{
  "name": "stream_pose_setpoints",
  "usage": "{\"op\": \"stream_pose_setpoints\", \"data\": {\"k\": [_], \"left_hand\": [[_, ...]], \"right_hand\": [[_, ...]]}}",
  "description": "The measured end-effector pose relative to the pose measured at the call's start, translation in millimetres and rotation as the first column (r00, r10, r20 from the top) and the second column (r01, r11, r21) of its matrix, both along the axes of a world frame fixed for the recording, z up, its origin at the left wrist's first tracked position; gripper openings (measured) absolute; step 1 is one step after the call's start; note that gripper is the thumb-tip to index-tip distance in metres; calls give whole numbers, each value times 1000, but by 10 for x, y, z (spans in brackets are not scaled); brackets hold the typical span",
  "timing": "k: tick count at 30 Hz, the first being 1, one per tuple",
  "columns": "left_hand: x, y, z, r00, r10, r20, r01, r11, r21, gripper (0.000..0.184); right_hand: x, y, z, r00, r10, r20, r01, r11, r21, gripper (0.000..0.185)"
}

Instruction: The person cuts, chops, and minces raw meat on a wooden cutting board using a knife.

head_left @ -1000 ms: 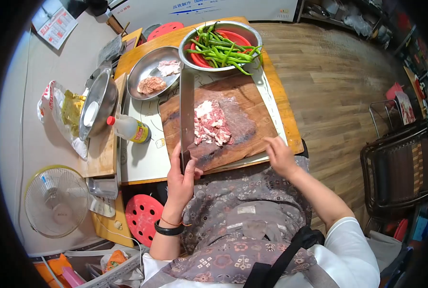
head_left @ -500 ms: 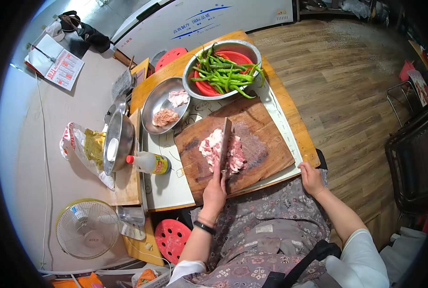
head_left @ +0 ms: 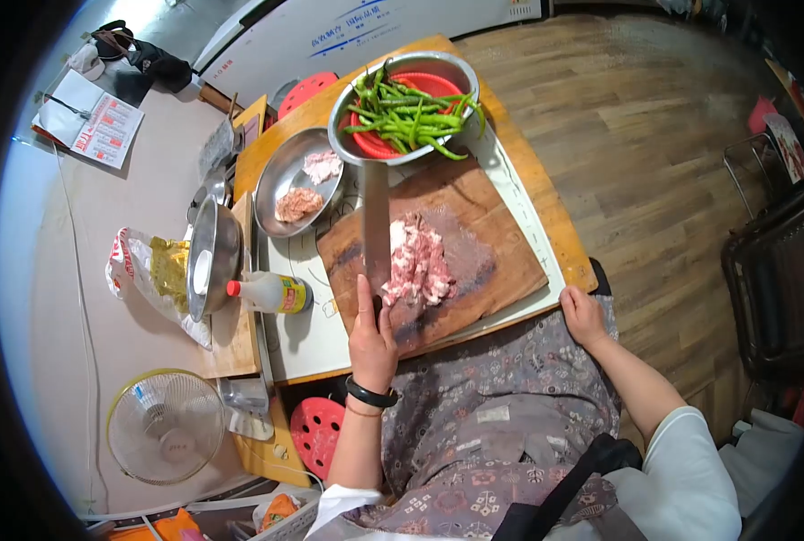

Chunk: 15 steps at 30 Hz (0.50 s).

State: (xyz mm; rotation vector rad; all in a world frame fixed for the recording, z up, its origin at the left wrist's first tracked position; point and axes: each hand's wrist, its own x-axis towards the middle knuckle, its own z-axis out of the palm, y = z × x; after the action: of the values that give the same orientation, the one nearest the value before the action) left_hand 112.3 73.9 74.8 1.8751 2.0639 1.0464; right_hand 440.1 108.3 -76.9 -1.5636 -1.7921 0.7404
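Observation:
My left hand [head_left: 372, 347] is closed round the handle of a cleaver [head_left: 377, 225], its index finger stretched along the blade. The broad blade is raised at the left side of a pile of chopped meat [head_left: 417, 261], pointing away from me. Pink and white pieces of the meat lie on a wooden cutting board [head_left: 501, 225]. At the table's near right corner, my right hand [head_left: 584, 316] is closed over the edge of the wooden table [head_left: 555, 216].
Behind the board stands a metal basin [head_left: 337, 135] with green peppers [head_left: 411, 117] in a red colander. A steel bowl [head_left: 271, 185] holds two portions of meat. To the left are a red-capped bottle [head_left: 271, 293] and another metal bowl [head_left: 224, 252].
The cleaver has moved from over the middle of the meat to its left side, its blade turned more broadside. The meat looks more gathered. My right hand stays at the table edge.

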Motion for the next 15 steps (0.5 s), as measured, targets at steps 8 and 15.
{"op": "stream_pose_setpoints", "data": {"k": [8, 15], "left_hand": [[-101, -41, 37, 999, 34, 25, -31, 994, -105, 60], [-235, -31, -173, 996, 57, -68, -76, 944, -321, 61]], "right_hand": [[-20, 40, 40, 1000, -23, 4, 23, 1000, -8, 16], [-23, -15, -16, 999, -34, -3, 34, 999, 19, 16]]}}
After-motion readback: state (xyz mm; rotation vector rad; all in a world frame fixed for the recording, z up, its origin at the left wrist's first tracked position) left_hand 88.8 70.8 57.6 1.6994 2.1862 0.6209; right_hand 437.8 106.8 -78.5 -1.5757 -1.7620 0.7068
